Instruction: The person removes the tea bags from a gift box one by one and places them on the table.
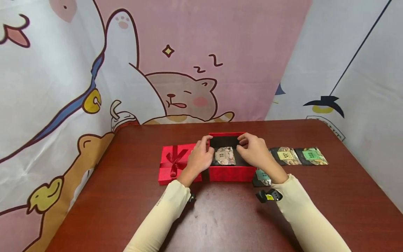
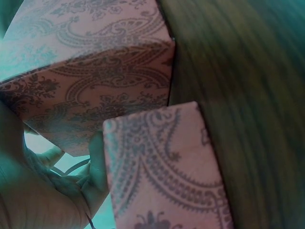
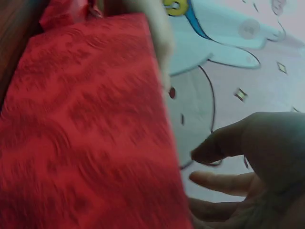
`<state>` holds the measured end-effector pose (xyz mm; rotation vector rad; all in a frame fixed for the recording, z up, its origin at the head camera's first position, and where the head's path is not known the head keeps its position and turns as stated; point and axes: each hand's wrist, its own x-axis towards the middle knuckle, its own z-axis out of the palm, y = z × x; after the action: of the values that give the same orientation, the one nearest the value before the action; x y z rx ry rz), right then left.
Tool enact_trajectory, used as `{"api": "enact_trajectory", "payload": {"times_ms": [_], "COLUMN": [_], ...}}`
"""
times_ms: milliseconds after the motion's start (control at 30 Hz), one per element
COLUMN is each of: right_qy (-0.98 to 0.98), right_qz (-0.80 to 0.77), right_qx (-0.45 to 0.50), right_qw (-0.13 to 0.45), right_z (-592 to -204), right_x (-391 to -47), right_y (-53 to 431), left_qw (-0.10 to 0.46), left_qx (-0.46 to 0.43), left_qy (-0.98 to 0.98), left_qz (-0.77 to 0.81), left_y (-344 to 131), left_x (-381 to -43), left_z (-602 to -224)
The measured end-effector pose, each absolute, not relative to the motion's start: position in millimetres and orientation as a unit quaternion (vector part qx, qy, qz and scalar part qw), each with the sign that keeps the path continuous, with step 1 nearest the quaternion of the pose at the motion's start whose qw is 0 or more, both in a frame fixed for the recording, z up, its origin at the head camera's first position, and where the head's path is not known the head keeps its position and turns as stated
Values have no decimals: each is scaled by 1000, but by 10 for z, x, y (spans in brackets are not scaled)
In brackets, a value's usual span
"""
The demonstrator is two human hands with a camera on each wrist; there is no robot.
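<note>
A red box [image 1: 233, 174] with a black inside stands uncovered at the middle of the table. A flat sachet [image 1: 225, 156] with a beige label lies inside it, toward the left. My left hand [image 1: 199, 157] is at the box's left rim, fingers bent; whether they touch the wall is unclear. Over the box's right side is my right hand [image 1: 253, 149]. In the right wrist view its thumb [image 3: 217, 143] and fingers stand apart with nothing between them. Close by the left hand lies the red lid [image 1: 167, 173] with its ribbon bow [image 1: 175, 161].
On the right of the table [image 1: 220, 217] lie a yellow-labelled sachet [image 1: 285, 156] and a green-labelled sachet [image 1: 312, 156]. A teal-labelled sachet [image 1: 262, 177] lies by the box's front right corner, partly under the right forearm. A printed cloth backdrop [image 1: 245, 52] hangs behind the table.
</note>
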<state>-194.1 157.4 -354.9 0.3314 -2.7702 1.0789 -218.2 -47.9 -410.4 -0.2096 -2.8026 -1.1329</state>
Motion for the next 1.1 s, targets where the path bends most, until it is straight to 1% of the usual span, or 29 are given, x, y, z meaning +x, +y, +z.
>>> {"api": "enact_trajectory", "payload": {"times_ms": [167, 400, 667, 867, 1100], "right_qy": [-931, -941, -948, -947, -944], "right_qz": [348, 323, 297, 293, 307], "right_qx": [108, 103, 88, 100, 96], "right_qw": [28, -13, -77, -83, -68], "right_z": [-3635, -3716, -3847, -3877, -3870], "right_x": [-2062, -2199, -2278, -2298, -2277], "right_y": [1426, 1301, 1255, 1245, 1239], "left_qw": [54, 59, 56, 59, 59], "left_qx": [-71, -66, -69, -70, -68], "left_qy": [-924, -925, -923, -923, -923], "left_qz": [-371, -371, -374, -374, -375], "left_y": [-462, -480, -484, -485, -485], "left_x": [-2180, -2191, -2190, -2200, -2193], "left_z": [-4105, -4113, -4130, -4131, -4129]}}
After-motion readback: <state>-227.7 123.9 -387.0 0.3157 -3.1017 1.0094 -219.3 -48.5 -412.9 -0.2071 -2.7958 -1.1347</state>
